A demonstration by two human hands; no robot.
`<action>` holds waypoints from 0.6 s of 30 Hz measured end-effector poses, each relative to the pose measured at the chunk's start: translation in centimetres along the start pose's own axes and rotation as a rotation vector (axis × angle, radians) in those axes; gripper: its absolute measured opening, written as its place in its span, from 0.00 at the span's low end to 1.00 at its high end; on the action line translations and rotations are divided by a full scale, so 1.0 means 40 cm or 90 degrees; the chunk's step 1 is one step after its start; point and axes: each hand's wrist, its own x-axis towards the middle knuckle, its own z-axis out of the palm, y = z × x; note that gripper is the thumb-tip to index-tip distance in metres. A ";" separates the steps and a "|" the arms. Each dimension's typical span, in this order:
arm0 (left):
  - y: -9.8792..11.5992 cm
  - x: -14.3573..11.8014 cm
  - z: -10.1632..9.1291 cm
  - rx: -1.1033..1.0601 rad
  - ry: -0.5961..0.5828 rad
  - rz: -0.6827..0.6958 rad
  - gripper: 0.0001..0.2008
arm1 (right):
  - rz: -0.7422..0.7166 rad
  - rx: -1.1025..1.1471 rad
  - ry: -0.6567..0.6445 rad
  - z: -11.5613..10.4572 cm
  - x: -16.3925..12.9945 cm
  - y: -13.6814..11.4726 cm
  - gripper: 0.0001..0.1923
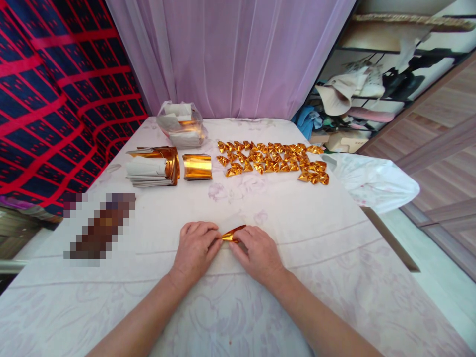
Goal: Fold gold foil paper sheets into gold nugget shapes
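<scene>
A partly folded piece of gold foil paper (228, 238) is held between my hands, low over the near middle of the table. My left hand (196, 246) pinches its left end between thumb and fingers. On the other end, my right hand (259, 251) grips the paper with curled fingers that hide part of it. Beyond my hands lie rows of folded gold foil pieces (275, 157), shaped like small ingots. To their left sits a short stack of gold foil sheets (198, 167). Beside it is a larger stack of foil-and-paper sheets (152, 168).
A clear plastic bag (182, 126) of more sheets stands at the back left. A pixelated patch (104, 225) hides something on the left. The table (316, 223) has a pale flowered cover. A white plastic bag (379, 181) hangs by the right edge, near a cluttered shelf (372, 99).
</scene>
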 end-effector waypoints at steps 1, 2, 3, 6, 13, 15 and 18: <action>0.001 0.002 0.000 0.000 -0.005 -0.003 0.07 | 0.004 -0.006 -0.012 -0.001 0.004 0.000 0.05; 0.001 0.004 -0.001 0.000 -0.010 -0.005 0.07 | 0.007 -0.014 -0.020 -0.002 0.008 0.000 0.05; 0.001 0.006 -0.001 -0.003 -0.017 -0.008 0.07 | 0.010 -0.022 -0.025 -0.002 0.011 0.000 0.05; -0.002 0.012 -0.002 -0.017 -0.030 -0.013 0.07 | 0.016 -0.034 -0.019 0.000 0.018 0.000 0.06; -0.006 0.017 0.005 -0.028 -0.036 -0.028 0.07 | 0.030 -0.017 0.017 0.008 0.014 -0.004 0.07; -0.004 0.018 0.005 -0.025 -0.040 -0.027 0.08 | 0.034 -0.003 0.027 0.008 0.013 -0.005 0.06; -0.001 0.021 0.004 -0.024 -0.051 -0.026 0.08 | 0.040 0.012 0.028 0.007 0.013 -0.007 0.06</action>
